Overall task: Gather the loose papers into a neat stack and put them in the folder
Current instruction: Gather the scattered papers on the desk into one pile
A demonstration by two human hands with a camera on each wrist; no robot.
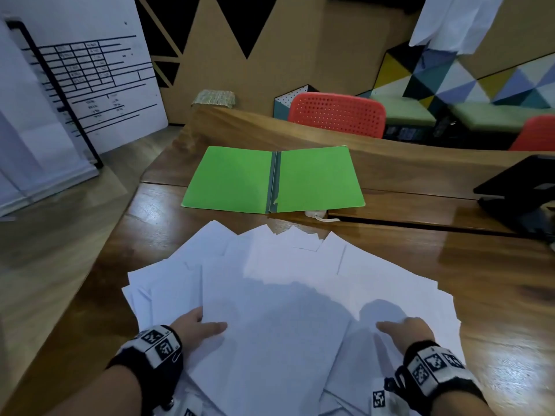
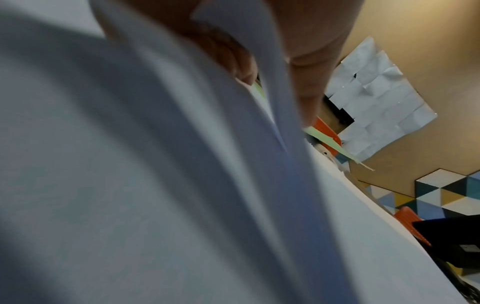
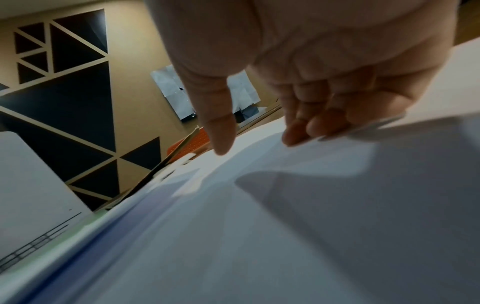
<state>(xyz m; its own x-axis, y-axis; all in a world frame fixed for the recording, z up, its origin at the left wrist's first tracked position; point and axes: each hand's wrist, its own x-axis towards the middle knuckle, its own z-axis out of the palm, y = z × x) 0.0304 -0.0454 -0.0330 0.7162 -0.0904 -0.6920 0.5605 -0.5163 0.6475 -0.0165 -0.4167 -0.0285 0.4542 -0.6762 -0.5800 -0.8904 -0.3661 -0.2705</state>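
Loose papers: thin white sheets, matte, fanned in an untidy overlapping spread on the glossy wooden table, corners jutting at different angles.

Left hand at the near left of the spread. Thumb lies flat on top of one sheet; the left wrist view shows that sheet's edge passing between thumb and curled fingers, so the hand pinches it.

Right hand at the near right, fingers gently bent, tips pressing down on the top sheet; thumb straight, apart from them. It grips nothing.

Folder: bright green card, opened flat, grey spine strip down the middle, lying on the table beyond both sets of fingertips, well apart from them, just past the papers' far corners.

Beyond the table, a red perforated plastic chair.
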